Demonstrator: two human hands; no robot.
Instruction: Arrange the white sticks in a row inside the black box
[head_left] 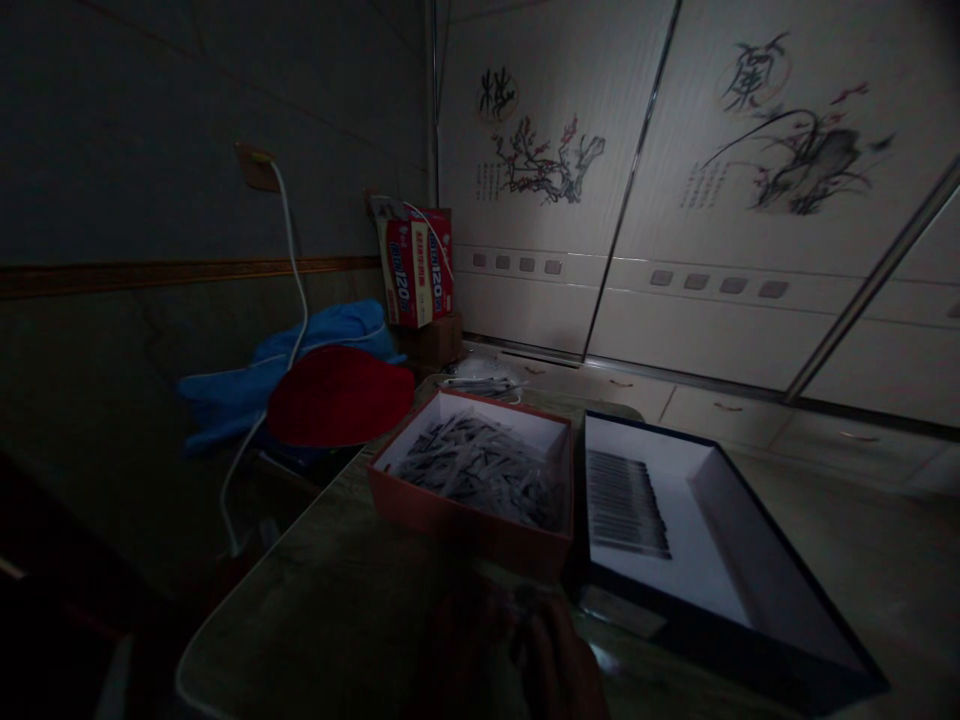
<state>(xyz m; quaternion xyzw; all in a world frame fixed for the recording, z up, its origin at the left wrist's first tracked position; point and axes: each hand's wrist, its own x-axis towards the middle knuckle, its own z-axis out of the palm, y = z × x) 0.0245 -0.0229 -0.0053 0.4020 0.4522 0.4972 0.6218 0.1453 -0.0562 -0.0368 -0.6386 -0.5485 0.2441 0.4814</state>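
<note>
My left hand (pixel 466 625) and my right hand (pixel 559 650) are close together over the near part of the table, in deep shadow. Their fingers are curled toward each other around something small and pale that is too dark to name. Just beyond them stands an open orange-red box (pixel 472 515) with a heap of thin strips (pixel 480 460), seemingly in clear wrappers. To its right lies an open dark-blue box (pixel 720 520) with a white inside. Several slim dark pieces (pixel 624 505) are lined up side by side along its left part.
The boxes stand on a greenish table (pixel 300 600) with a rounded corner. Behind them is a clear plastic bag (pixel 484 380). Left are a red round item (pixel 341 395), blue cloth (pixel 322 335) and a white cable (pixel 289 230). A red-and-white carton (pixel 418 265) stands by the cupboard doors (pixel 555 210).
</note>
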